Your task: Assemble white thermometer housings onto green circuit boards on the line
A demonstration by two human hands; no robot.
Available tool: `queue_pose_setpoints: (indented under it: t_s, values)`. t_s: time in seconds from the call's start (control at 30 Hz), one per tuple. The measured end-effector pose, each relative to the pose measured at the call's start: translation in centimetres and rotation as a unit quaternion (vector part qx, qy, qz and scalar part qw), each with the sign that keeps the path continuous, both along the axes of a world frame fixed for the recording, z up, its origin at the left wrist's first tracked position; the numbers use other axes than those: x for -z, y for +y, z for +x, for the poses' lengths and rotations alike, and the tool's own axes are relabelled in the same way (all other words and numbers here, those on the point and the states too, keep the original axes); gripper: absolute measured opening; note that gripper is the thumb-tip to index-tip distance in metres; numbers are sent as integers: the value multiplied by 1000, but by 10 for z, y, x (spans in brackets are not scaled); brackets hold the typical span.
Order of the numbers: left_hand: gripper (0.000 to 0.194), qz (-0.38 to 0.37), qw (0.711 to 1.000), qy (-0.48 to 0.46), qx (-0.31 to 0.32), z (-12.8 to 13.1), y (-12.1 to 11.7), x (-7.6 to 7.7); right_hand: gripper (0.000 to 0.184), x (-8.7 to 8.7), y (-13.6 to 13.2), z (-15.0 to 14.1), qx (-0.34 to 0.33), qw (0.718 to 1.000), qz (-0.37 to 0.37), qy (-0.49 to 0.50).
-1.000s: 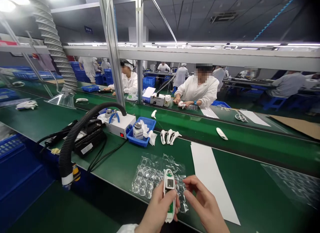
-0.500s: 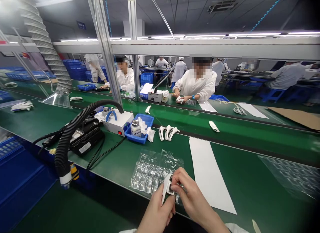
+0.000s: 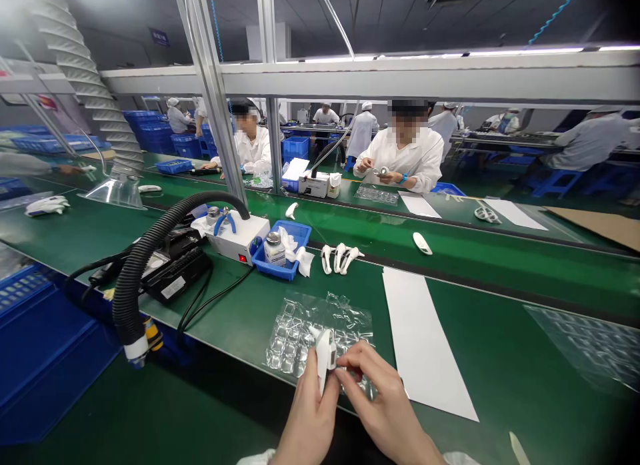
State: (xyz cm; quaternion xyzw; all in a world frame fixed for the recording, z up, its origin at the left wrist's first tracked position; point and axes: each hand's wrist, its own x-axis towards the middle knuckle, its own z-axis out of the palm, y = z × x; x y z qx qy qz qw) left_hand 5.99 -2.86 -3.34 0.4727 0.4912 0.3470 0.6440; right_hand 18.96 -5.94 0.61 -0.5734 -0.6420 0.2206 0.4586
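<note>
My left hand (image 3: 307,415) is wrapped round a small white plastic device shell (image 3: 323,356), held upright and edge-on over the near edge of the green bench. My right hand (image 3: 385,408) pinches at the shell's right side with thumb and fingertips; what sits under those fingertips is too small to make out. Just behind both hands lies a clear plastic blister tray (image 3: 310,332) with many small pockets. Three white shell halves (image 3: 340,257) lie further back near the conveyor.
A white paper strip (image 3: 425,342) lies to the right. A black corrugated hose (image 3: 145,258), a black unit, a white box (image 3: 235,235) and a blue tray (image 3: 283,252) with a bottle stand at left. Co-workers in white coats sit across the conveyor (image 3: 450,252).
The shell has turned from face-on to edge-on in my left hand. My right hand came in from the right and pinched onto its side. Both hands shifted slightly lower.
</note>
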Motion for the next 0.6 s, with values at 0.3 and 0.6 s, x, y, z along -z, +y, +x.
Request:
queue_pose_setpoints:
  t_s: [0.3,0.6]
  values:
    - [61,142,974,165,55,-3,-4,-5,15,-4,2,-10,23,999,-33,-15]
    - [56,182,959,206,67,-4,-1,-14,23,1,7,-18,52,997,-46,-14]
